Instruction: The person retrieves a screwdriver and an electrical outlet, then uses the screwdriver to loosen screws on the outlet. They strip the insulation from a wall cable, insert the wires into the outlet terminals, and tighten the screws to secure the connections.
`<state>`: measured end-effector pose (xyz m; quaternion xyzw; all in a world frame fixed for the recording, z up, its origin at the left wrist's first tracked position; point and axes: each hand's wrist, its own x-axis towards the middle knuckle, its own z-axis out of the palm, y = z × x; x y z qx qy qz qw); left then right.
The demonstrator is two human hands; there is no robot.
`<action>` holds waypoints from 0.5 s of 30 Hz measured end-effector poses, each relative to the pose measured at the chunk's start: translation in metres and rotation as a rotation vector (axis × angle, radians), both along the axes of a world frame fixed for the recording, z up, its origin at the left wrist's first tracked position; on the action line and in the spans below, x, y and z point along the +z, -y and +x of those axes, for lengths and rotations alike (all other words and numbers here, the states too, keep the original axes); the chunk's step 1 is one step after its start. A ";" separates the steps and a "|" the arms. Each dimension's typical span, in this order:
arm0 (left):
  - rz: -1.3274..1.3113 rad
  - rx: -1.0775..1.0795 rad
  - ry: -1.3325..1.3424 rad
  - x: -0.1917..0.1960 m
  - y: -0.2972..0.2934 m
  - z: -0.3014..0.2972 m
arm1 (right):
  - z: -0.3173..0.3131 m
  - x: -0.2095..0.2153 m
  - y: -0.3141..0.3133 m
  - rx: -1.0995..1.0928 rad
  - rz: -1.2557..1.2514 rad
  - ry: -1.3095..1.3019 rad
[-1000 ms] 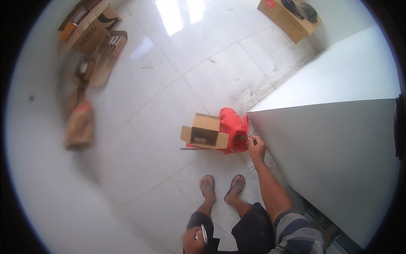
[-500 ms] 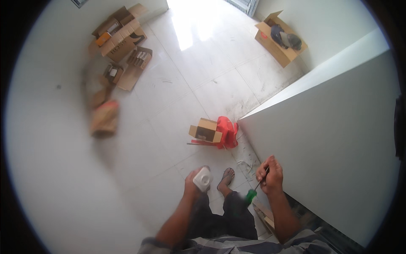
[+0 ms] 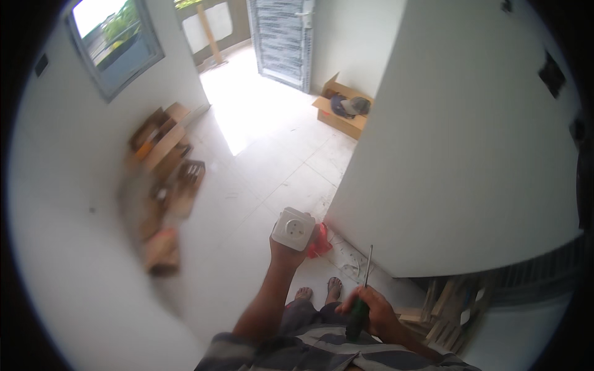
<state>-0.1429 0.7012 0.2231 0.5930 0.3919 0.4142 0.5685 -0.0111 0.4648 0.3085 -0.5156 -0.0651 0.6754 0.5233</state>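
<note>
The white wall is rising to the person's right, the tiled floor below; the left hand is lifting a white socket face-up, fingers clasping its underside; the right hand, lower and to the right, is gripping a green-handled screwdriver, shaft pointing up, well apart from the socket.

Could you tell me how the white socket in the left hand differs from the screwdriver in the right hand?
The white socket is squarish and flat; the screwdriver is long and thin. The socket is all white, while the screwdriver has a dark green handle and a metal shaft. The left hand holds the socket raised with its face toward the camera; the right hand grips the screwdriver lower, near the body, its shaft pointing up. Both are held off the floor.
</note>
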 end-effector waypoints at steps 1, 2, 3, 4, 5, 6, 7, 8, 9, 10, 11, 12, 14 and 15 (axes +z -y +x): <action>0.103 -0.023 -0.118 0.014 0.002 0.002 | -0.009 0.019 0.012 0.018 -0.025 -0.062; 0.087 -0.039 -0.033 0.019 0.002 0.007 | -0.016 0.024 0.030 0.130 0.129 -0.024; 0.067 -0.062 0.039 0.020 0.005 0.014 | -0.025 0.035 0.041 0.110 0.159 0.076; 0.114 -0.100 0.050 0.024 0.010 0.021 | -0.033 0.048 0.049 0.087 0.183 0.179; 0.155 -0.135 0.062 0.028 0.015 0.028 | -0.039 0.055 0.056 0.066 0.197 0.280; 0.265 -0.189 0.015 0.042 0.024 0.034 | -0.043 0.055 0.065 0.032 0.186 0.485; 0.269 -0.236 0.044 0.052 0.035 0.042 | -0.046 0.052 0.072 0.000 0.163 0.690; 0.274 -0.269 0.068 0.063 0.044 0.046 | -0.048 0.051 0.077 -0.019 0.138 0.892; 0.169 -0.297 0.158 0.072 0.057 0.054 | -0.047 0.057 0.084 -0.061 0.177 0.966; 0.063 -0.336 0.239 0.082 0.064 0.055 | -0.053 0.069 0.086 -0.115 0.212 1.038; 0.005 -0.380 0.297 0.083 0.075 0.063 | -0.050 0.075 0.096 -0.148 0.238 1.119; -0.048 -0.427 0.346 0.086 0.083 0.069 | -0.050 0.078 0.105 -0.193 0.231 1.138; 0.026 -0.494 0.307 0.093 0.102 0.081 | -0.051 0.079 0.126 -0.275 0.218 1.173; 0.155 -0.518 0.225 0.101 0.114 0.086 | -0.052 0.076 0.138 -0.321 0.212 1.180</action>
